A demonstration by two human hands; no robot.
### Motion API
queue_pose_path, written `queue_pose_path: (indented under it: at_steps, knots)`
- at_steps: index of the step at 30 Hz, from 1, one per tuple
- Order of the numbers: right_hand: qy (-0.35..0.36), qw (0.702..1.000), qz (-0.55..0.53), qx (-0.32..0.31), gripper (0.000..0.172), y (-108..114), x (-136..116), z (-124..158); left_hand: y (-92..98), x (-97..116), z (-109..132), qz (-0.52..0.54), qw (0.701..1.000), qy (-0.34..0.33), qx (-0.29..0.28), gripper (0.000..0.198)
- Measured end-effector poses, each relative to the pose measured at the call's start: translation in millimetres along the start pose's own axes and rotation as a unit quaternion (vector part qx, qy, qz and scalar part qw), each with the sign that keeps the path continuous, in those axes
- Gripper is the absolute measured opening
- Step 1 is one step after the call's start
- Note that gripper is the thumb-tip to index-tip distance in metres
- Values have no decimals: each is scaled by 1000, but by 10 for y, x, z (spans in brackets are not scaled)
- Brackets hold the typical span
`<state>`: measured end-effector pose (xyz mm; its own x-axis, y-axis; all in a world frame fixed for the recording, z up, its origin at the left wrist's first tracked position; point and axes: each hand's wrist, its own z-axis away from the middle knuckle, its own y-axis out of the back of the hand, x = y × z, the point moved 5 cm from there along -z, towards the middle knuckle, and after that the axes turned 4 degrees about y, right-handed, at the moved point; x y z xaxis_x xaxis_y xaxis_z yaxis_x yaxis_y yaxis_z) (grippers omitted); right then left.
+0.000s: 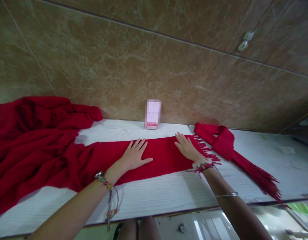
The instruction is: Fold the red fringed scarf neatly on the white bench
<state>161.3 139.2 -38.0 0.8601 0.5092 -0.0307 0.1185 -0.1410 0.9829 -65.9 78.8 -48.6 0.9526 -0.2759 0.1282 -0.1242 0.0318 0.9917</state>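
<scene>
A red scarf (161, 156) lies spread flat across the white table, its fringed end toward the right. On its middle rests my left hand (135, 155), palm down with the fingers spread. My right hand (187, 148) lies flat near the fringe, fingers stretched out and pointing up and left. Neither hand grips anything. To the left the red cloth runs into a large rumpled heap (39, 143). Right of the fringe sits another red scarf (225, 143), folded over itself, with its long tassels trailing toward the front edge.
A phone-like pink device (153, 113), blurred out, leans on the brown marbled wall (119, 66) behind the white table (154, 196). White plugs (245, 40) are on the wall at upper right. Below the table's front edge, a green item (301, 208) shows at lower right.
</scene>
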Motion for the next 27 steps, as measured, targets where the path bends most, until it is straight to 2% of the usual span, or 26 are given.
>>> queue_pose_path:
  at_steps: [3,5,6,8,12,14,16,17,19,21,24,27]
  knots:
    - [88,996,-18,-10,53,23,-436,-111,7,7,7,-8,1000,8,-6,78]
    - [117,992,-9,-42,52,-20,-545,-146,8,3,7,-11,1000,13,-10,78]
    - [118,992,-1,-54,51,-50,-515,-147,8,1,6,-10,1000,14,-9,78]
    - [88,994,17,-65,49,-105,-290,-119,0,-5,-1,-8,1000,10,-8,78]
    - [-15,998,47,-45,47,-129,442,-4,-29,-18,-16,-9,1000,7,-7,78]
    - [-54,996,52,-42,45,-109,719,38,-30,-21,-19,-8,1000,6,-1,77]
    - [-82,994,52,-43,43,-73,833,52,-22,-18,-18,-6,1000,4,7,76]
    - [-87,994,49,-33,43,-42,813,49,-17,-16,-16,-6,1000,2,8,75]
    - [-65,997,33,7,46,31,609,38,-12,-14,-11,-7,1000,3,5,75]
    - [3,999,-1,49,50,82,229,38,-9,-12,-6,-9,1000,6,-1,76]
    - [133,990,-45,20,51,38,-408,75,0,-5,-1,-9,1000,9,-1,76]
    - [161,986,-41,-29,50,-30,-735,107,2,-1,2,-6,1000,8,0,76]
